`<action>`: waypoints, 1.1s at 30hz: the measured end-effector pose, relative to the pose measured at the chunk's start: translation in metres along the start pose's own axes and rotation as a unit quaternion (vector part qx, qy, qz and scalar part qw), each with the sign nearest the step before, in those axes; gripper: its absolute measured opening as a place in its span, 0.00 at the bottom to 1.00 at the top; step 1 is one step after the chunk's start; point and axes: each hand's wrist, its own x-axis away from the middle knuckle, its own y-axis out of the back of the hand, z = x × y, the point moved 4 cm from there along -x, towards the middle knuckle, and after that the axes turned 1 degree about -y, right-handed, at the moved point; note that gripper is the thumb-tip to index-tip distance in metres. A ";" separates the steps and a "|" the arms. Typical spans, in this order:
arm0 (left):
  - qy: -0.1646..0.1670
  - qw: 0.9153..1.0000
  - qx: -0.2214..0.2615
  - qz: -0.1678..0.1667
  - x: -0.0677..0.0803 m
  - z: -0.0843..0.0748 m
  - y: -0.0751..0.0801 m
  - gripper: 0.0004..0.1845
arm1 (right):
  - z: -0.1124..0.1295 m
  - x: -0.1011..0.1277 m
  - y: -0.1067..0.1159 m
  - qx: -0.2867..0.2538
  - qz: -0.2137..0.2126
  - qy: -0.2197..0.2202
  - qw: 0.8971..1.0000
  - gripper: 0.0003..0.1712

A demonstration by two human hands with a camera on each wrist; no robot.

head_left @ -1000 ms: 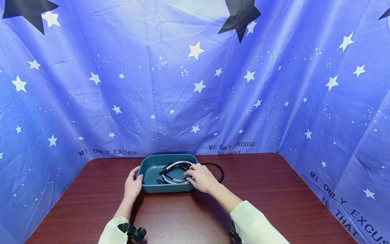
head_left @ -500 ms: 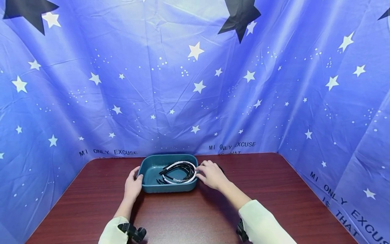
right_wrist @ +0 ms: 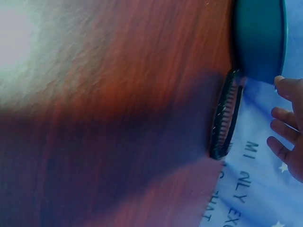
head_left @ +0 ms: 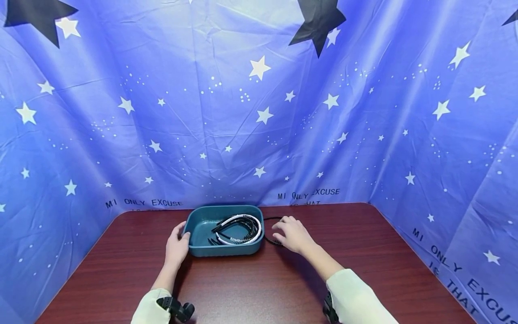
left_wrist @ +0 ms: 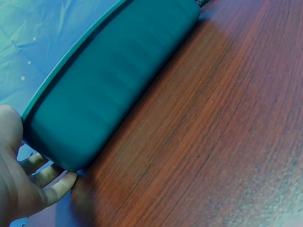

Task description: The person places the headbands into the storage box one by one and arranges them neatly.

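Note:
A teal tray (head_left: pixel 224 251) stands on the table with several headbands inside. A white headband (head_left: pixel 230 220) lies among black ones, bunched in the tray's right half. My left hand (head_left: pixel 176 246) grips the tray's left end. In the left wrist view, its thumb is at the rim and its fingers (left_wrist: pixel 59 190) are against the lower corner. A black toothed headband (right_wrist: pixel 220 122) lies on the table just right of the tray. Over it in the head view is my right hand (head_left: pixel 294 235), fingers loosely bent, holding nothing and hiding part of the band.
The reddish-brown wooden table (head_left: pixel 226 288) extends in front and to both sides. Behind the tray hangs a blue star-patterned cloth (head_left: pixel 226 112), which also rises along the left and right table edges.
My right hand has moved right, from the headbands inside the tray to over the black headband beside it. The left hand and the tray have hardly moved.

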 end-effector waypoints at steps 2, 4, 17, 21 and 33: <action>0.000 1.000 0.001 0.001 0.000 0.000 0.000 0.24 | -0.005 0.003 -0.002 0.002 0.000 -0.006 1.000 0.12; 0.001 1.000 0.001 0.002 0.000 0.001 0.000 0.24 | -0.010 0.005 -0.004 0.007 0.003 -0.013 1.000 0.12; -0.003 1.000 0.006 -0.002 0.000 0.002 0.000 0.24 | -0.029 0.018 -0.015 0.008 0.037 -0.067 0.997 0.12; -0.004 1.000 0.007 -0.003 0.000 0.003 0.001 0.24 | -0.032 0.020 -0.018 0.007 0.042 -0.076 0.996 0.12; -0.002 1.000 0.008 0.000 0.000 0.000 0.000 0.24 | -0.032 0.021 -0.024 0.002 0.043 -0.075 0.996 0.10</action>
